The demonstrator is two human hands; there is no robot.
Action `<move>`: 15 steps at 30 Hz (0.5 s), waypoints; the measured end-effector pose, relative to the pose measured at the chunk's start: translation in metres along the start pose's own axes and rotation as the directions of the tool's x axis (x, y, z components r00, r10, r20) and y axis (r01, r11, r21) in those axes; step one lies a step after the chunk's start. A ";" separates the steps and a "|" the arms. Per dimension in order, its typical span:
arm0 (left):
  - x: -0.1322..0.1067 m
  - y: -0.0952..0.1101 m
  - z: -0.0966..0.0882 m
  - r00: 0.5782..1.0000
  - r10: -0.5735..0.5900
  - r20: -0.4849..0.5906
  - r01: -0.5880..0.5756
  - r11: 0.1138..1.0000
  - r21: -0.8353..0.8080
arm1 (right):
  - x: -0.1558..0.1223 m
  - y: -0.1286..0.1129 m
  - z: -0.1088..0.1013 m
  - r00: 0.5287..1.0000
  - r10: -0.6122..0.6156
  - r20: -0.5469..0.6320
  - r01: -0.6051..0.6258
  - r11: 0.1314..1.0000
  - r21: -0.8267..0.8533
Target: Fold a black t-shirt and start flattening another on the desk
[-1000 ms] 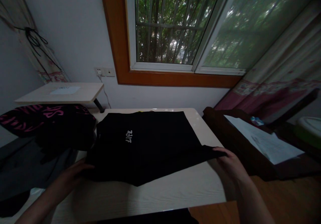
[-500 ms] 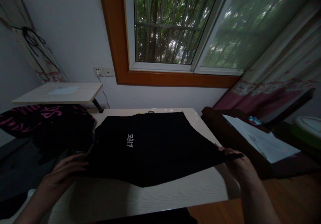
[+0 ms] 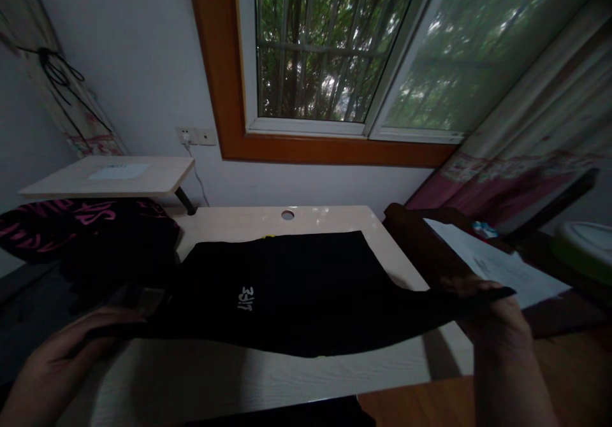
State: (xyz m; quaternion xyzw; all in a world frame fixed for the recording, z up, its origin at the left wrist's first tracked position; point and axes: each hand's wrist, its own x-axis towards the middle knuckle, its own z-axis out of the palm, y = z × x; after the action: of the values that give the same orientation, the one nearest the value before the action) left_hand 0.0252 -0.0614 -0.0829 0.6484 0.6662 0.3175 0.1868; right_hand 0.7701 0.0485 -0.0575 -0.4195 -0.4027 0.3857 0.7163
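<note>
A black garment [image 3: 296, 287] with small white lettering stretches between my two hands over the pale table. Its far part lies on the tabletop, while both side ends are lifted. My left hand [image 3: 79, 344] pinches the left end, fingers on top and thumb below. At the other side my right hand [image 3: 497, 309] is closed round the right end, and a dark tip sticks out past the fingers. Bits of yellow show at the far and near edges of the cloth. Whether it is a shirt or shorts I cannot tell.
Dark clothes with pink print [image 3: 95, 236] are heaped at the left, under a small raised shelf [image 3: 157, 175]. The pale table [image 3: 229, 382] has a round cable hole near its back edge. Papers [image 3: 497, 264] lie on a brown surface to the right. A window stands behind.
Both hands have moved apart, pulling the garment wider. The cloth has slid toward me, uncovering the cable hole, and its right end is raised and drawn further right.
</note>
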 end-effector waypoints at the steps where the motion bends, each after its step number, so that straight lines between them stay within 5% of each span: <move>1: 0.005 0.010 0.002 0.997 -0.050 -0.067 0.047 0.998 -0.038 | 0.005 0.001 0.003 1.000 0.002 -0.006 -0.002 1.000 -0.021; 3: 0.018 0.033 0.007 0.978 -0.151 -0.143 0.139 0.986 -0.089 | 0.016 0.006 0.010 0.999 0.040 -0.024 -0.042 0.996 -0.080; 8: 0.063 0.068 0.019 0.962 -0.255 -0.099 0.244 0.964 -0.106 | 0.052 0.026 0.038 0.992 0.094 -0.085 -0.110 0.972 -0.208; 15: 0.134 0.049 0.054 0.962 -0.267 -0.053 0.252 0.946 -0.203 | 0.103 0.078 0.077 0.998 0.049 -0.041 -0.061 0.928 -0.367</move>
State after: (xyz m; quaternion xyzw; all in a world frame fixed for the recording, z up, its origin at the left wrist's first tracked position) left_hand 0.0852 0.0783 -0.0680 0.5204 0.7184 0.3796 0.2625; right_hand 0.7229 0.1898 -0.0782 -0.5634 -0.4449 0.3167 0.6200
